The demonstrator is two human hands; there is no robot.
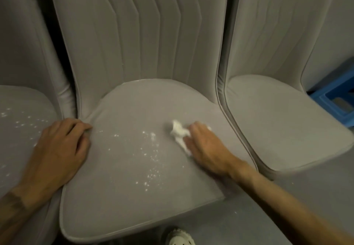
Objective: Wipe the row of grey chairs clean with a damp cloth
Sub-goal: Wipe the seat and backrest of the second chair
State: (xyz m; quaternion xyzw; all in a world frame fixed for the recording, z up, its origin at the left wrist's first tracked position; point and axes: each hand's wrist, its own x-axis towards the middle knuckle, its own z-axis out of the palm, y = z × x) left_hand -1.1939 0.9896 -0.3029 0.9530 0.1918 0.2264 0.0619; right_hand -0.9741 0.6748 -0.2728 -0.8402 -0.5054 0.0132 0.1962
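while the right hand (206, 149) presses a white cloth (179, 134) flat on the middle chair seat (122, 197), fingers closed over it | left hand (59, 149) braces the seat edge, fingers curled, empty | step: wiping middle seat | next: sweep left through white specks (151, 160); left chair (17, 122) is speckled too

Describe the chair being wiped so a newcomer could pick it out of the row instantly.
Three grey chairs stand side by side; take the middle chair, the one with zigzag stitched ribs down its backrest. Its seat carries scattered white specks, the left hand braces its left edge, and the right hand presses a white cloth onto it. The right chair looks clean; the left chair is speckled but has no cloth.
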